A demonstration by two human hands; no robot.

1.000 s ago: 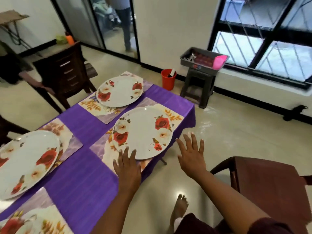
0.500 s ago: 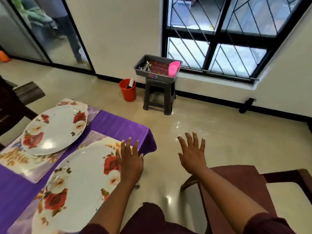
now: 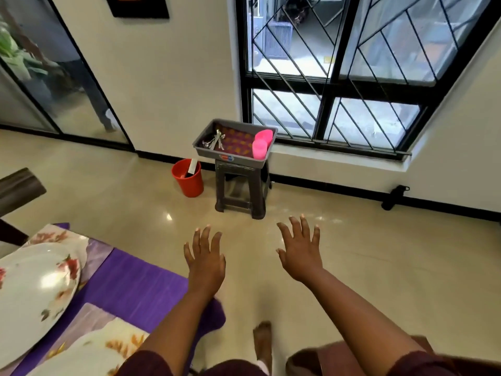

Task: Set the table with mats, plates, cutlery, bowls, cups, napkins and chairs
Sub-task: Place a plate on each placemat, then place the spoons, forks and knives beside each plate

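Stool-top tray [image 3: 208, 135]: spoons [image 3: 215, 141], pink cups [image 3: 260, 144].

Red bucket [image 3: 188, 178] on floor at 11 o'clock, just left of dark stool [image 3: 242, 185]. Barred window [image 3: 352, 66] at 1 o'clock. Black bottle [image 3: 394, 197] below sill.

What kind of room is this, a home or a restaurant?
Probably a home dining room: a table with a purple cloth, floral plates on mats, and a tray of cutlery on a stool by a barred window.
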